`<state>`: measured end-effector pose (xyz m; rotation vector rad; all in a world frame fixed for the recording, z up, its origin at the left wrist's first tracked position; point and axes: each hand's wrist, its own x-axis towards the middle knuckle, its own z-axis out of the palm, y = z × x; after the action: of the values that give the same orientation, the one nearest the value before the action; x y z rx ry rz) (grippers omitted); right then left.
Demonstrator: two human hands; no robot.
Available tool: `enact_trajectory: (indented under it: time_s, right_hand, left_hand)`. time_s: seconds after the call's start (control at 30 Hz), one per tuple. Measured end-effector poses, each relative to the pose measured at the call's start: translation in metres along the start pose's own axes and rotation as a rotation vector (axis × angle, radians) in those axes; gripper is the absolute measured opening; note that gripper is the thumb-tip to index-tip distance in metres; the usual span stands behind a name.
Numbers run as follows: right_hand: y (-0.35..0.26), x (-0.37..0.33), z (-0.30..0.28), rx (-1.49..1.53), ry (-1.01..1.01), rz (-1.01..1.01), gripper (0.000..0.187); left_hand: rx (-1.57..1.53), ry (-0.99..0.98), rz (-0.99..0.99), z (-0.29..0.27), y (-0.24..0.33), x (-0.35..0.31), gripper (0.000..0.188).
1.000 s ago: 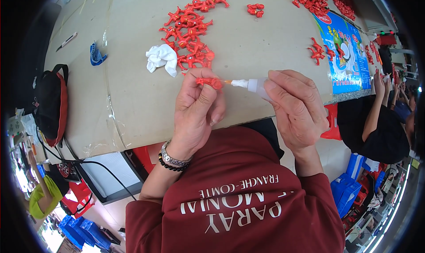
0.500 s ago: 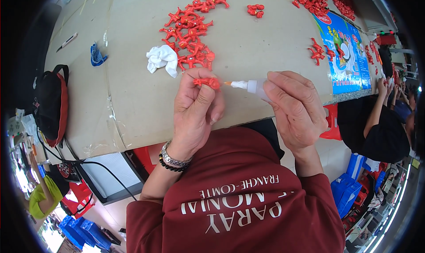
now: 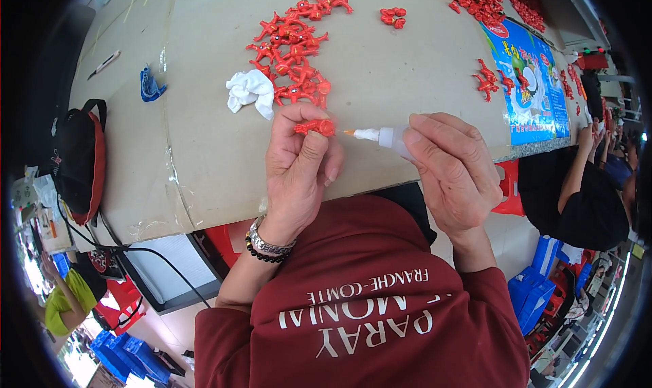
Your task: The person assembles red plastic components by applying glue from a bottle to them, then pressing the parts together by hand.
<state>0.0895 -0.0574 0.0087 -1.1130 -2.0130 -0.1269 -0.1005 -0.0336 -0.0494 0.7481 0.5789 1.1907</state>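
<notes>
Between the thumb and fingers of my left hand [image 3: 299, 164] is a small red plastic figure part [image 3: 317, 127]. My right hand [image 3: 456, 167] grips a translucent squeeze bottle [image 3: 397, 143] with a white wrapped neck and a thin needle tip. The tip points left at the figure part; whether they touch is too fine to make out. Just beyond my left hand, a cluster of red figures [image 3: 293, 48] lies on the table, with a crumpled white cloth [image 3: 250, 93] beside it.
On the table [image 3: 204, 157] are a few red pieces [image 3: 392, 16], a blue strip [image 3: 151, 85], a pen-like tool [image 3: 104, 64] and a black bag [image 3: 78, 160]. A blue printed sheet [image 3: 533, 109] and red piles [image 3: 475, 1] lie at right. Co-workers sit on both sides.
The bottle and the figure part have shifted very slightly in my hands. My grip on both stays the same.
</notes>
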Motion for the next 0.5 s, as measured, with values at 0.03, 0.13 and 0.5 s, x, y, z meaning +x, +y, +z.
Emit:
enact_trajectory:
  time_s: [0.03,0.13,0.5]
  right_hand:
    - [-0.0003,0.0001,-0.0001,0.001,0.0,0.0,0.029]
    - [-0.0009,0.0002,-0.0004,0.003,-0.001,-0.008,0.028]
    - [0.0035,0.0036,0.0019,-0.005,0.093,-0.076,0.033]
  left_hand:
    - [0.011,0.0,0.012,0.0,0.0001,0.0,0.014]
    - [0.017,0.008,0.015,0.0002,0.0005,0.0001,0.014]
    - [-0.332,-0.139,-0.239,-0.0049,0.0011,0.0032,0.022]
